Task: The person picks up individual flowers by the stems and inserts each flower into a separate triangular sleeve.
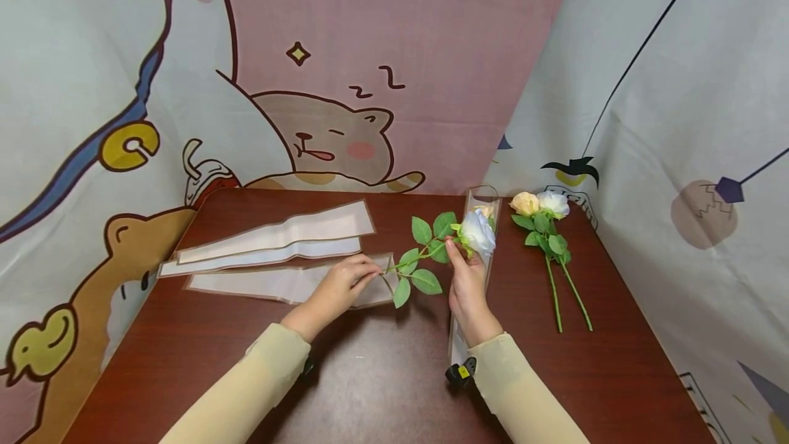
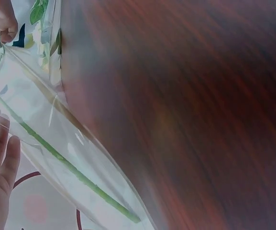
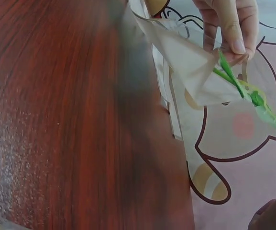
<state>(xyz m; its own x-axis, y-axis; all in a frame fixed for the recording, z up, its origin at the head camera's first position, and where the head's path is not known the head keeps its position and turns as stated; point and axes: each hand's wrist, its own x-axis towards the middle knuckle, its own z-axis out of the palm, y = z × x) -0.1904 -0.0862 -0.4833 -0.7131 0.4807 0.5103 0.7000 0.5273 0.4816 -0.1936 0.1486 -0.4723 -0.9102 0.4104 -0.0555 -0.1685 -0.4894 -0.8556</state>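
In the head view, my right hand grips an artificial rose with a pale blue-white bloom, thumb and fingers just below the flower. Its leafy stem points left toward my left hand. The left fingertips pinch the open end of a clear flower sleeve with a brownish border. Through the film, the left wrist view shows the bare green stem lying inside that sleeve. The right wrist view has the leaves outside the opening, close to the pinching left fingers.
Two more flat sleeves lie at the back left. Another sleeve, with a peach rose at its top, runs lengthwise under my right hand. Two loose roses, peach and white, lie on the dark wooden table. Cartoon cloth surrounds the table.
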